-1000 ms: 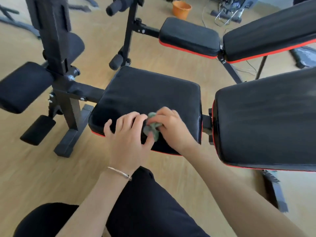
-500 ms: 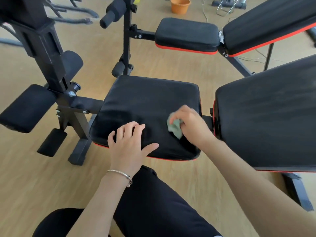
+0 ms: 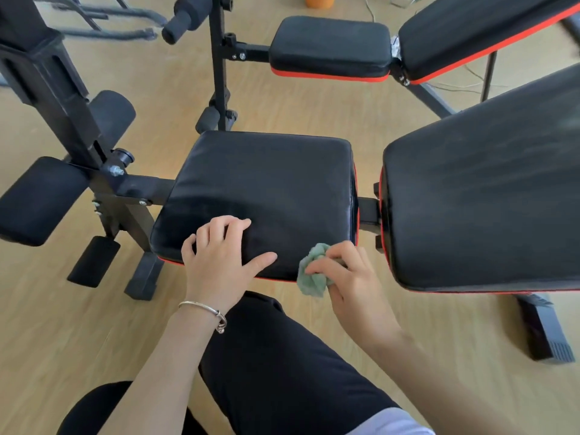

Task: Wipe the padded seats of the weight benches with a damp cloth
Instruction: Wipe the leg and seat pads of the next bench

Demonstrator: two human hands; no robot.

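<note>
The near bench's black padded seat [image 3: 266,183], edged in red, lies in the middle of the head view. My left hand [image 3: 219,255] rests flat on its near left part, fingers spread. My right hand [image 3: 348,277] grips a crumpled green cloth [image 3: 310,277] at the seat's near right corner, over the front edge. This bench's black backrest pad [image 3: 486,199] slopes up to the right. A second bench stands behind, with its own seat pad [image 3: 329,45] and backrest [image 3: 477,29].
Black steel uprights [image 3: 50,89] and foam leg rollers [image 3: 37,199] stand at the left. Another post [image 3: 219,67] with rollers rises behind the seat. An orange bucket [image 3: 317,0] sits at the top edge. The floor is light wood [image 3: 62,340]. My knees in dark trousers are below.
My right hand has carried the cloth from beside my left hand rightward, then down to the seat's near right corner. My left hand has stayed on the seat.
</note>
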